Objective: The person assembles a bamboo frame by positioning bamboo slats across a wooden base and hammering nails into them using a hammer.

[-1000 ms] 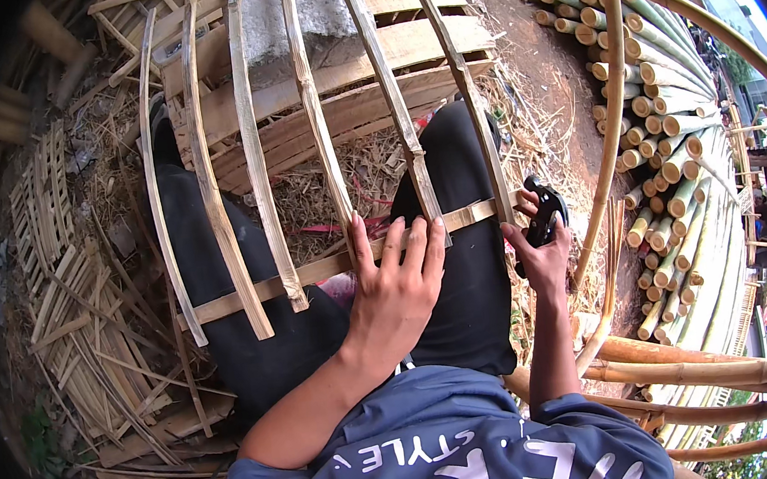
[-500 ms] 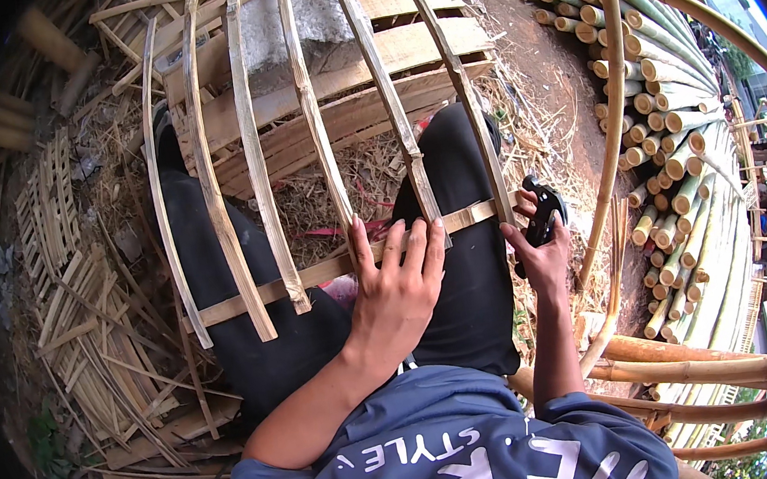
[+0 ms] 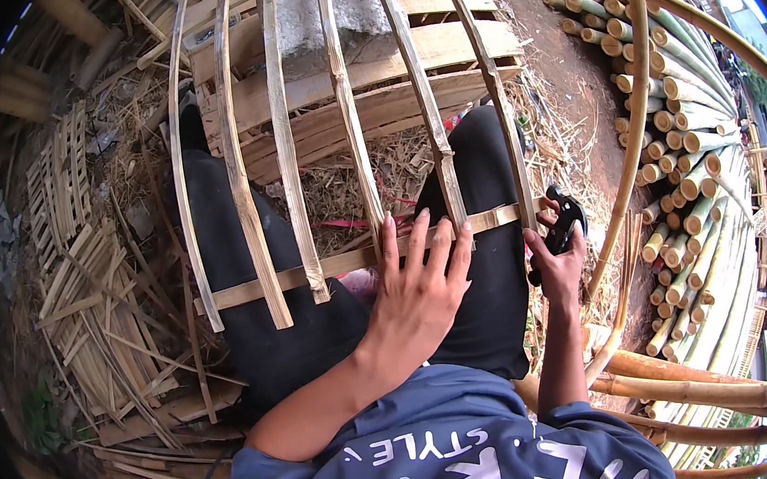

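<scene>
A panel of long bamboo slats (image 3: 287, 156), several side by side, rests across my thighs with a bamboo cross strip (image 3: 339, 263) under their near ends. My left hand (image 3: 422, 296) lies on the panel, palm down, with its fingers stretched and spread over the cross strip and the ends of two slats. At the panel's right end, my right hand (image 3: 558, 258) is closed around a black hand tool (image 3: 567, 211), possibly a stapler; its lower part is partly hidden. The thumb is beside the end of the rightmost slat (image 3: 498, 106).
Ahead stands a wooden slatted crate (image 3: 365, 64) with a whitish block (image 3: 322, 12) on it. Cut bamboo poles (image 3: 670, 116) are stacked at right, behind a curved bamboo pole (image 3: 640, 100). Loose bamboo strips (image 3: 113, 333) and lattice pieces (image 3: 59, 180) lie at left.
The whole view has shifted, so the panel, crate and hands appear farther right. Both hands keep about the same places on the panel and the tool.
</scene>
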A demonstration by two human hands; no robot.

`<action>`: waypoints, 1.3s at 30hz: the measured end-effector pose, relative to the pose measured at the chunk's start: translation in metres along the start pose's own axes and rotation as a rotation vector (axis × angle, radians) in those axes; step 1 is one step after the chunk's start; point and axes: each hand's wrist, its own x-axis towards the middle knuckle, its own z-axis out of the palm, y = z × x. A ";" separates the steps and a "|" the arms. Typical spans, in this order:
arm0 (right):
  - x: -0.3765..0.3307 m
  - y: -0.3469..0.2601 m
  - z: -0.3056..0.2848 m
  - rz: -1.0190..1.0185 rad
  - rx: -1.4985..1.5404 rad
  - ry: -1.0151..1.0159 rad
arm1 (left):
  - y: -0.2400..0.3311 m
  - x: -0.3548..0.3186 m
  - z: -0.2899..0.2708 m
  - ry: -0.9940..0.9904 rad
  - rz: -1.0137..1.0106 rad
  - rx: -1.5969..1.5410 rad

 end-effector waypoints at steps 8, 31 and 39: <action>0.002 -0.004 -0.003 -0.002 -0.066 0.019 | -0.078 -0.037 -0.167 0.857 0.002 -0.161; -0.003 -0.009 0.002 0.100 -0.040 0.048 | -0.390 0.032 -0.063 0.183 -0.398 -0.348; -0.005 -0.003 -0.002 0.143 -0.014 0.071 | -0.391 0.037 -0.058 0.225 -0.340 -0.450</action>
